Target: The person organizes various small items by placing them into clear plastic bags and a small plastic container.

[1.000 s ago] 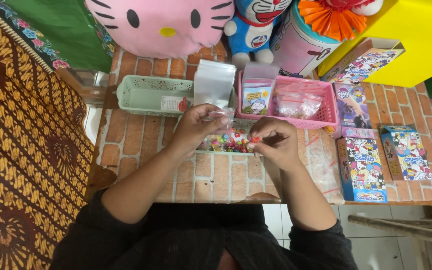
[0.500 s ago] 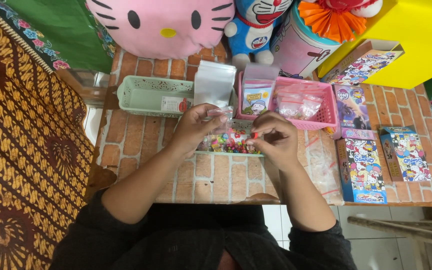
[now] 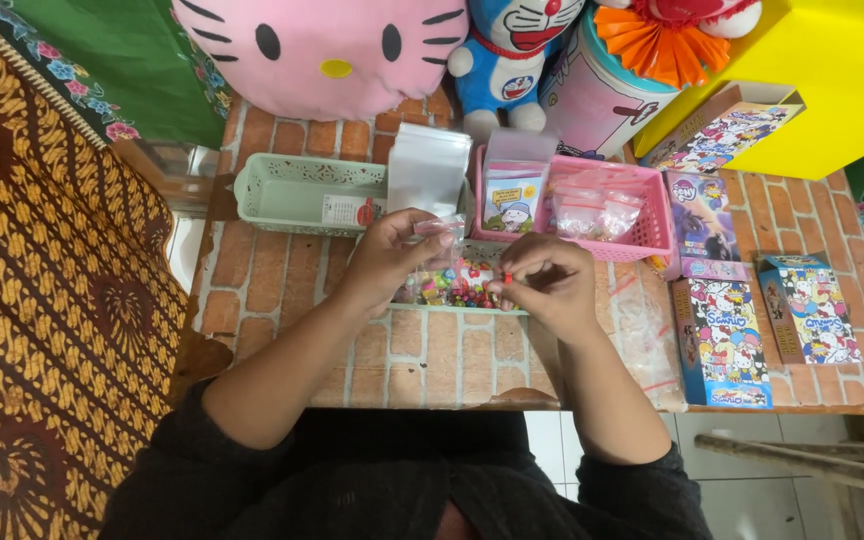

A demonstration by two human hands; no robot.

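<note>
Head cam: my hands cover most of the bead tray, so I can't count the beads. Left hand pinches a small clear bag; right hand pinches a tiny red bead, right over the tray at worktop centre. Two baskets: green at 11 o'clock, pink at 1. Three printed boxes at 3, partly overlapping.

The small bag pinched in the left fingers is clear, glossy plastic film. Beyond the fingers stand a matt mint plastic basket and a pink plastic basket, both latticed. The bench has a brick-patterned, smooth covering. Glossy cardboard boxes lie beside the right fingers.
</note>
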